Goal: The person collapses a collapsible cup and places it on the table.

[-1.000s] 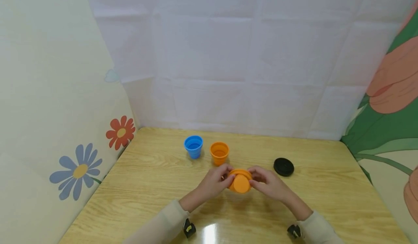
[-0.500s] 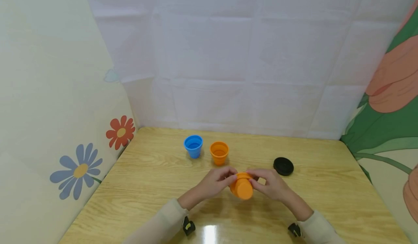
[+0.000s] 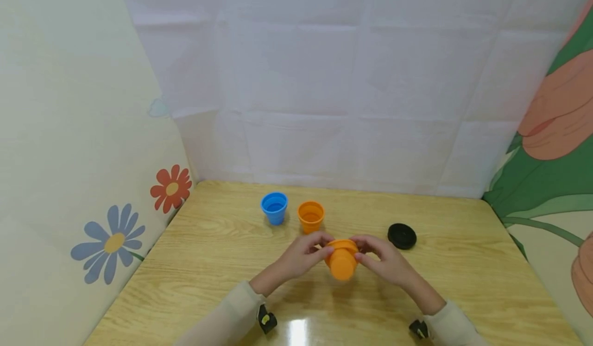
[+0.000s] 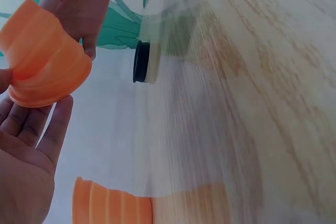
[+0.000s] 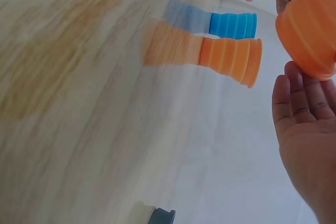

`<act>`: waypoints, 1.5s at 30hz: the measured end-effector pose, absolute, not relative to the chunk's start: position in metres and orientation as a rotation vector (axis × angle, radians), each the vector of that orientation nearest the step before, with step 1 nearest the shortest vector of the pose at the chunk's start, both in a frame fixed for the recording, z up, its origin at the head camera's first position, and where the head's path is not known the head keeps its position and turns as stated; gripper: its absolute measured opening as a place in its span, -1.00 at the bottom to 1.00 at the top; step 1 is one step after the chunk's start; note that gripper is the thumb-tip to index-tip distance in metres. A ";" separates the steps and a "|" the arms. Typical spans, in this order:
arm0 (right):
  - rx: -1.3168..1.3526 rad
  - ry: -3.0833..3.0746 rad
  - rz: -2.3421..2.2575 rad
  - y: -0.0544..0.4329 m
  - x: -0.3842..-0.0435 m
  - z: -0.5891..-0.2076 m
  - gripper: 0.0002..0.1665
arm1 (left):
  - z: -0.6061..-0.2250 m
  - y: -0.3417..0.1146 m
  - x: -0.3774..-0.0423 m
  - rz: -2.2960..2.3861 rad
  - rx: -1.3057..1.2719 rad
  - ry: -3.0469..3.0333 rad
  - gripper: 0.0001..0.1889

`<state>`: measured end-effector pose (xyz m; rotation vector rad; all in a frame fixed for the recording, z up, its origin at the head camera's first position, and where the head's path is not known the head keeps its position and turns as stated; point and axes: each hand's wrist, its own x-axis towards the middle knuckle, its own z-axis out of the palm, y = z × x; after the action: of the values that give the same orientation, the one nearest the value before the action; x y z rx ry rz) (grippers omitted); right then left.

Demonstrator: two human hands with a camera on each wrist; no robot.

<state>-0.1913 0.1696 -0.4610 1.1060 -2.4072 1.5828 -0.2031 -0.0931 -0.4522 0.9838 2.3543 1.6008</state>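
Observation:
Both hands hold an orange collapsible cup (image 3: 342, 266) above the table, its round base tipped toward me. My left hand (image 3: 302, 257) grips the left side of its rim, thumb on the near wall and fingers behind. On the opposite side, my right hand (image 3: 383, 261) pinches the rim the same way. Seen from the left wrist, the ribbed wall of the cup (image 4: 50, 59) is bent, with a dent near the thumb. The inside of the cup faces away and is hidden.
A second orange cup (image 3: 311, 216) stands upright just beyond the left hand, a blue cup (image 3: 275, 208) to its left. Right of them lies a round black piece (image 3: 402, 236) like a flattened cup or lid. A white cloth (image 3: 296, 104) hangs behind the wooden table (image 3: 208, 253).
The held cup's base has come out farther from the rim toward me. It swung to the right half a second ago and is now back nearer the middle. The other items stayed put.

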 end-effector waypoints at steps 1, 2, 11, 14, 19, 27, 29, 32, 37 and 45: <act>1.111 -2.403 1.610 0.170 -0.191 -0.461 -0.64 | -0.452 -0.093 -0.203 1.611 0.977 2.345 -0.79; 1.116 -2.398 1.627 0.170 -0.191 -0.461 -0.65 | -0.451 -0.094 -0.203 1.616 0.974 2.338 -0.79; 1.143 -2.347 1.512 0.166 -0.191 -0.460 -0.67 | -0.448 -0.088 -0.202 1.495 0.986 2.374 -0.82; 1.159 -2.312 1.449 0.165 -0.192 -0.461 -0.65 | -0.446 -0.085 -0.202 1.455 0.994 2.394 -0.78; 1.169 -2.333 1.435 0.166 -0.192 -0.460 -0.65 | -0.445 -0.083 -0.202 1.429 0.985 2.397 -0.75; 1.007 -2.489 1.701 0.171 -0.189 -0.455 -0.63 | -0.446 -0.085 -0.203 1.503 0.899 2.357 -0.79; 0.994 -2.491 1.733 0.171 -0.189 -0.456 -0.67 | -0.447 -0.085 -0.203 1.498 0.894 2.367 -0.79; 1.005 -2.463 1.726 0.170 -0.191 -0.457 -0.73 | -0.446 -0.083 -0.203 1.484 0.905 2.371 -0.78; 1.058 -2.435 1.669 0.166 -0.193 -0.458 -0.75 | -0.444 -0.078 -0.205 1.433 0.907 2.367 -0.77; 1.029 -2.496 1.819 0.168 -0.192 -0.457 -0.65 | -0.443 -0.080 -0.203 1.474 0.845 2.351 -0.77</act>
<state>-0.1920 0.1682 -0.4572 1.0295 -2.4960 1.8187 -0.2033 -0.0798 -0.4433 0.8446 2.3511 1.4735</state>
